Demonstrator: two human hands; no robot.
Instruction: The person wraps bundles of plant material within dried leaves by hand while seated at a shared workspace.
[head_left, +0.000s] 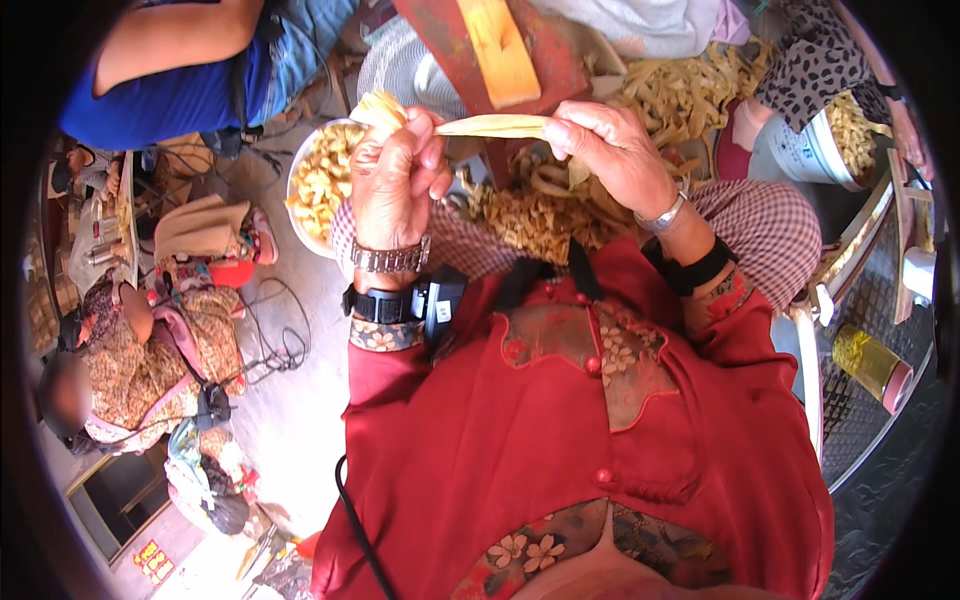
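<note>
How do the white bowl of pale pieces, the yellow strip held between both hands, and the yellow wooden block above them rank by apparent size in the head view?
1. White bowl, largest, though partly hidden by the left hand.
2. and 3. Yellow wooden block and yellow strip look alike; the block is wider, the strip partly hidden by the right hand, so no ranking.

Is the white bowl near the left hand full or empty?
Full. The bowl is heaped with pale yellow strips up to its rim, just beside the left hand.
</note>
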